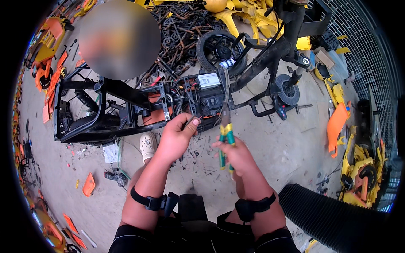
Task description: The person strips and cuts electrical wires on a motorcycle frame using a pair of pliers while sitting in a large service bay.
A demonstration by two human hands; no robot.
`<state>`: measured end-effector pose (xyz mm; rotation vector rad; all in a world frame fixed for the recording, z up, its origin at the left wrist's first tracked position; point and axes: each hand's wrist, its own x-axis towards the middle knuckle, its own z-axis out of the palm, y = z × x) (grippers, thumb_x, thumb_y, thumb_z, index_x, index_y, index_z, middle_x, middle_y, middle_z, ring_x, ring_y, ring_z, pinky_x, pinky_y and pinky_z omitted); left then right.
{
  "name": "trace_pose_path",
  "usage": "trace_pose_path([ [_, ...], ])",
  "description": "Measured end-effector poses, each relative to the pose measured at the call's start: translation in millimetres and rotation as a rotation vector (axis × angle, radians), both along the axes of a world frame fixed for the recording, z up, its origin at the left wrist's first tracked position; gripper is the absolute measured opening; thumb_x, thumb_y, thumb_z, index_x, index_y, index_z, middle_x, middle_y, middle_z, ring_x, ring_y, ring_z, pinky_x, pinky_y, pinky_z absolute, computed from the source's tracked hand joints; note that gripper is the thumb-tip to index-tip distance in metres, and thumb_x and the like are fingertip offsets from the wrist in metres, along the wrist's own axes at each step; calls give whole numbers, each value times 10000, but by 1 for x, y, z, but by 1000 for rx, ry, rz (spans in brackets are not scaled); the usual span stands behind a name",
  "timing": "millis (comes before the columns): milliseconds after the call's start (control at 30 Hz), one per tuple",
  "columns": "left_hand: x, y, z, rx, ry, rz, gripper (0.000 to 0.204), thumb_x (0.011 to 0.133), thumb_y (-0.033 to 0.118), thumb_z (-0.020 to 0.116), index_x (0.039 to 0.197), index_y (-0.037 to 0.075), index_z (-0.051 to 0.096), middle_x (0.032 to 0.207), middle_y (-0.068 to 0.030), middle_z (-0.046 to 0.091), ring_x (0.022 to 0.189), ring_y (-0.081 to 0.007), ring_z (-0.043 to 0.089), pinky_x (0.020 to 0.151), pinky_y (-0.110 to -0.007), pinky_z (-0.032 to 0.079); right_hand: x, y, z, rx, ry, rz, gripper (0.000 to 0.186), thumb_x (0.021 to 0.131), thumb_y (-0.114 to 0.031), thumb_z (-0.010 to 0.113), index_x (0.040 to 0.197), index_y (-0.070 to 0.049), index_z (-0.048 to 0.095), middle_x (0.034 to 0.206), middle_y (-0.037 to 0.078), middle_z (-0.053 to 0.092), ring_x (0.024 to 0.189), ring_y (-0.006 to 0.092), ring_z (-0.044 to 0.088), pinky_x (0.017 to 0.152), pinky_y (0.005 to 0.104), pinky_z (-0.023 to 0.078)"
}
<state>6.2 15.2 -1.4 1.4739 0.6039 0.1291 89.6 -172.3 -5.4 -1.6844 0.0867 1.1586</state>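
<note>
In the centre of the picture, the left hand [179, 135] pinches a thin dark piece [190, 121] at the lower edge of the black frame [122, 96], its fingers closed. The pliers [228, 133] are just right of it, long axis near upright, tips toward the top, with the right hand's [238, 156] fingers curled around the handles. The silver box [209, 81] above bears printing too small to read.

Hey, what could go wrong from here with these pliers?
The pliers in the right hand point toward the black frame, where wires lie exposed; a slip might nick one. The left hand is close to the frame's hard edges and could get scraped.
</note>
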Motion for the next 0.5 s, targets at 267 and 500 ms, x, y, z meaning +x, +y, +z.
trace_pose_path([
  [267, -2, 5, -9, 10, -36, 49, 173, 1004, 176, 609, 935, 18, 616, 752, 36, 554, 708, -44, 466, 633, -229, 398, -25, 10, -19, 242, 219, 21, 358, 964, -92, 601, 1304, -22, 514, 1174, 72, 583, 1073, 194, 590, 863, 376, 562],
  [500, -3, 2, -20, 115, 25, 52, 137, 980, 145, 632, 946, 13, 640, 703, 59, 515, 645, -25, 417, 559, -228, 358, -32, 16, -26, 184, 41, 103, 358, 952, -92, 596, 1289, -23, 497, 1018, 53, 571, 869, 145, 578, 763, 324, 521],
])
